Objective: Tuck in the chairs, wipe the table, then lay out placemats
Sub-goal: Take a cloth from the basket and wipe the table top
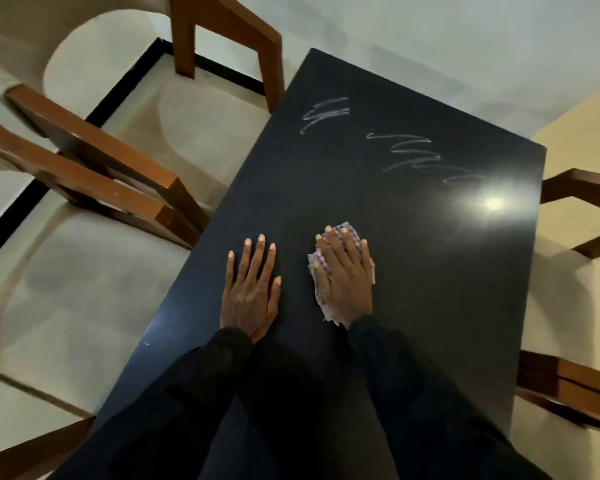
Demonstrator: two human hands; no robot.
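A black table (430, 271) fills the middle of the view. White chalk-like scribbles (406, 150) mark its far half. My left hand (252, 289) lies flat on the tabletop, fingers straight and spread. To its right, my right hand (347, 278) presses flat on a checked purple and white cloth (317, 268), which shows around the fingers and along the left side of the hand. Wooden chairs stand at the table's left side (101, 174), far corner (229, 32) and right side (582, 199).
Another chair's wooden rails (575, 389) show at the lower right. A bright light reflection (492, 202) glares on the tabletop near the right edge. The floor is pale tile with a black border strip (125, 95) at the left.
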